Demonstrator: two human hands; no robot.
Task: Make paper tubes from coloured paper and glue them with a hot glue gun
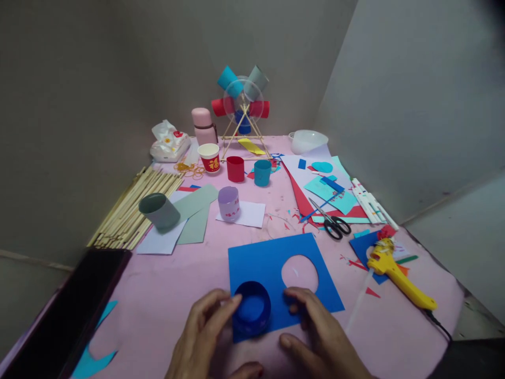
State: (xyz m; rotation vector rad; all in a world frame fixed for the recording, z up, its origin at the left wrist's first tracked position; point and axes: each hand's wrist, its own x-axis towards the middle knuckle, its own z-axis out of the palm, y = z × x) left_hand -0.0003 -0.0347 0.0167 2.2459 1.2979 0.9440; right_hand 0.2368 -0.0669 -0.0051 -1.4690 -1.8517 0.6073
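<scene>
A dark blue paper cylinder (252,327) stands on the lower left part of a blue paper sheet (272,252), which has a round hole cut on its right side. The fingertips of my left hand (209,331) rest against the left rim of the cylinder, with the thumb spread apart below. My right hand (315,331) hovers at the sheet's lower edge, just under the hole, fingers apart and nothing in them. A gap separates it from the cylinder.
To the right lie a yellow glue gun (402,276) with its cord and black-handled scissors (335,223). Paper cups, a grey cylinder (161,213) and wooden sticks (138,210) are further left. A stick-framed wheel model (243,105) stands behind. A dark flat object (67,316) lies lower left.
</scene>
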